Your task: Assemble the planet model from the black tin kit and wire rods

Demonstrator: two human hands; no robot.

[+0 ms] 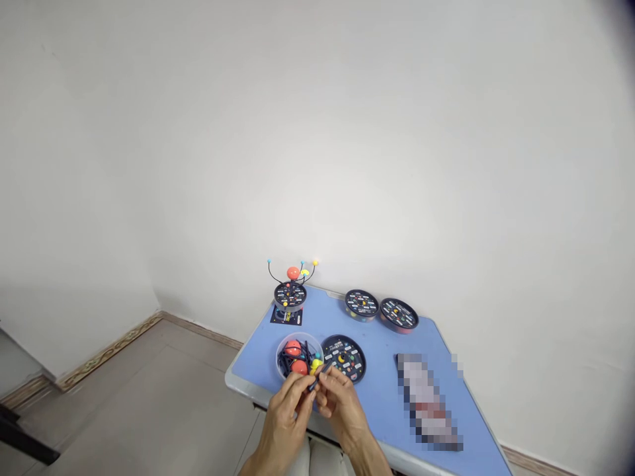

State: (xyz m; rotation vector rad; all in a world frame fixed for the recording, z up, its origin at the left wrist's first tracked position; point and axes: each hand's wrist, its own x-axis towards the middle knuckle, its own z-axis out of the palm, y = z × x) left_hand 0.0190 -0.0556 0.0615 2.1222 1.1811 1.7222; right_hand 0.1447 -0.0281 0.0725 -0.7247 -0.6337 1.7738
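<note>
My left hand and my right hand meet at the table's front edge, fingers closed. Between their fingertips they pinch a small dark stick-like piece, partly covered by the fingers. Just beyond them is a clear round tub holding red half-shells, black rods and small yellow and blue parts. To its right lies a black round disc printed with planets and labels, its near edge behind my right hand.
A built planet model with curved arms stands on a dark card at the back left of the blue table. Two lidded round tubs sit at the back. A blurred-out flat object lies at right.
</note>
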